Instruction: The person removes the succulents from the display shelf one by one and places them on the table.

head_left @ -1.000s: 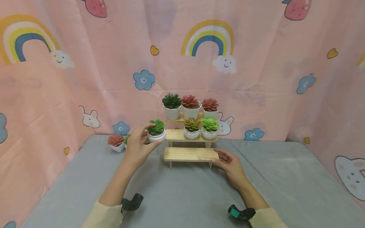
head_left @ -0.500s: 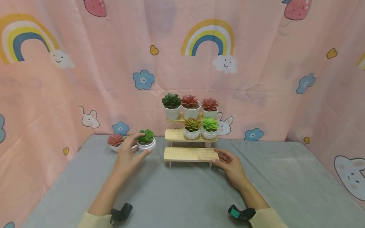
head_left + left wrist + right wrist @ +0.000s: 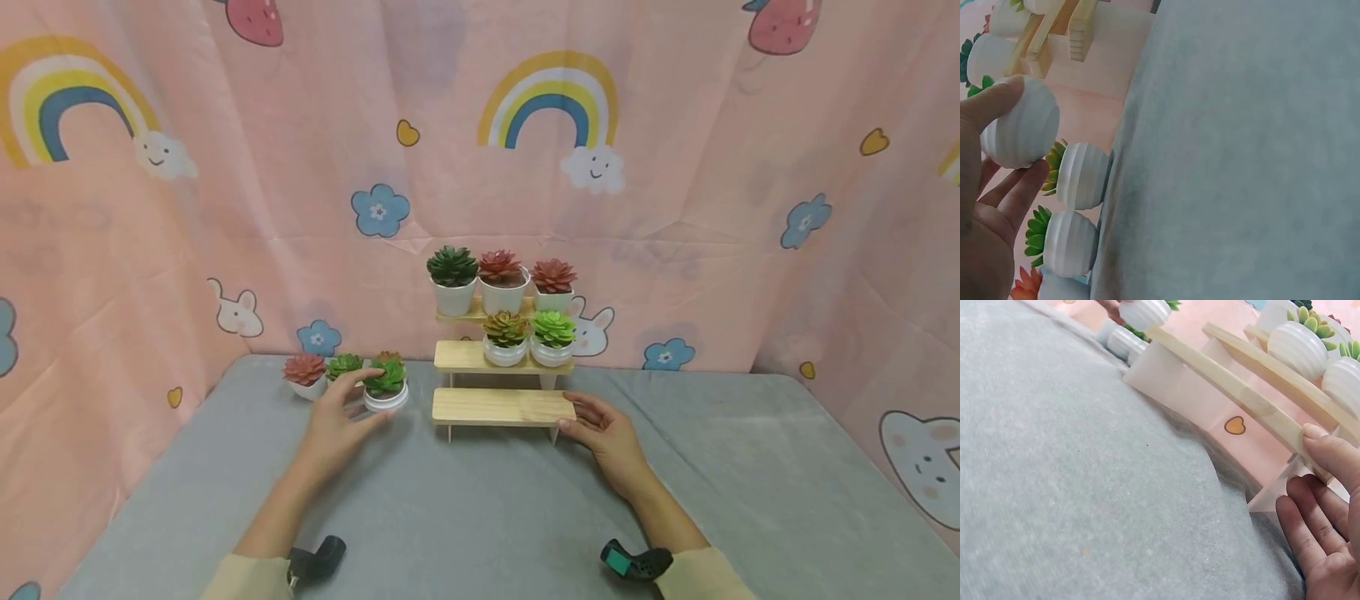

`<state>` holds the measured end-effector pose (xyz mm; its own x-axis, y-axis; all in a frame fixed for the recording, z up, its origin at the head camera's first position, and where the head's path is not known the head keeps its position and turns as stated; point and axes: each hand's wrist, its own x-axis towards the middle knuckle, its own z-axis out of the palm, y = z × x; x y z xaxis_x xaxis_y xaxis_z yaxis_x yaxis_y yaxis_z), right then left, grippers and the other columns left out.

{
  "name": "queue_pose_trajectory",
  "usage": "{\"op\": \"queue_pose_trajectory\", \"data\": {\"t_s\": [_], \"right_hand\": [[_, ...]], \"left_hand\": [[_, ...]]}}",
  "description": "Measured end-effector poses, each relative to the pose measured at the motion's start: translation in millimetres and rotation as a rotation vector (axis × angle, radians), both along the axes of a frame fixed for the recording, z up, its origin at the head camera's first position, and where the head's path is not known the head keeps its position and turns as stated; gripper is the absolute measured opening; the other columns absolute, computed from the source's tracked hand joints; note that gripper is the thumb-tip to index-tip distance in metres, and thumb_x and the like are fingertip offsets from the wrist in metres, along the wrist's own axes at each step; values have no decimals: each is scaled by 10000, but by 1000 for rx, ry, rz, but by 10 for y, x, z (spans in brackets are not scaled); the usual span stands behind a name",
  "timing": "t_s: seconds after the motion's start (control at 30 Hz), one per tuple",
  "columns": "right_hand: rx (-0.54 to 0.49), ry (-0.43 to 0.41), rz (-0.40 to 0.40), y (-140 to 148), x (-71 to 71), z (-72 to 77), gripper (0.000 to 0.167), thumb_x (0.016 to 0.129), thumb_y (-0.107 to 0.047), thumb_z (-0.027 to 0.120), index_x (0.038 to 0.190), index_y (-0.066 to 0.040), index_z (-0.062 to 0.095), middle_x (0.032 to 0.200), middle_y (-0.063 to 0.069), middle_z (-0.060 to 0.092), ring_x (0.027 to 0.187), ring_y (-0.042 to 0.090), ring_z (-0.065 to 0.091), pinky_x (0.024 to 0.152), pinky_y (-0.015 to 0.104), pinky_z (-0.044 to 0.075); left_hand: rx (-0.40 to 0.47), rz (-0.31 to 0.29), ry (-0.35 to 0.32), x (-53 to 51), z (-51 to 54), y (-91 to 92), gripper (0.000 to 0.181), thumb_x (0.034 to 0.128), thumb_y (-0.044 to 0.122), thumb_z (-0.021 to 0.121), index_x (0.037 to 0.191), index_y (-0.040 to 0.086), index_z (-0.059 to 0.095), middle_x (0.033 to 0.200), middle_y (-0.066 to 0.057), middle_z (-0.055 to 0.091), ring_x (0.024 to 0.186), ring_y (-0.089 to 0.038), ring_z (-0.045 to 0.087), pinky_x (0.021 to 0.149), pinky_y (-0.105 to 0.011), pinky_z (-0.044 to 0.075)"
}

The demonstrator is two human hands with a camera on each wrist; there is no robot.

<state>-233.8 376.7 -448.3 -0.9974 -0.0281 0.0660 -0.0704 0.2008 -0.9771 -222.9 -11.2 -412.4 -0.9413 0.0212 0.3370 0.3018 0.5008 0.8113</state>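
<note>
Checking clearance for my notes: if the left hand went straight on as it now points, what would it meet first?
Probably the orange-brown succulent behind the green succulent in the left hand, though depth is unclear.

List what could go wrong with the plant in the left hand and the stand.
The held white pot could slip: the left hand holds it off the table by thumb and fingertips. It might knock the nearby pot. A tug by the right hand on the bottom step could jolt the plants above.
</note>
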Motion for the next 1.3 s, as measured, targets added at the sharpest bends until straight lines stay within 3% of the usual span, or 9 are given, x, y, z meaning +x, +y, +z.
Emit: {"op": "queue_pose_trajectory", "data": {"t_s": [0.37,0.67,1.0,1.3], "right_hand": [[10,7,9,8,6,1,563,914,-184,761,1409,-20,550,1366,266,614,1019,-54,653,842,126,561],[21,0,1,2,-7,-9,560,911,-196,765,1405,-33,558,1365,255,619,1018,-52,652,841,125,557],[11,0,0,-3,6,7,560,916,-170,757,1412,-19,547,1374,265,608,1011,-58,651,841,123,558],[16,-4,-1,-4,5,14,559,916,-176,757,1411,-23,549,1374,263,610,1010,-58,653,838,126,559]], "left_hand": [[-39,-17,12,-25,-175,-77,605,798,96,858,1344,105,598,1403,-173,552,1228,-422,607,970,-478,585],[-20,-60,52,-50,-297,-129,600,766,19,860,1309,88,613,1355,-177,583,1207,-409,637,978,-486,573],[-21,-54,-27,-59,-350,-159,585,808,31,828,1335,118,589,1406,-160,590,1249,-406,626,1024,-480,547],[-11,-89,-29,-82,-377,-192,580,843,44,804,1366,127,569,1431,-210,566,1217,-436,642,975,-465,577]]}}
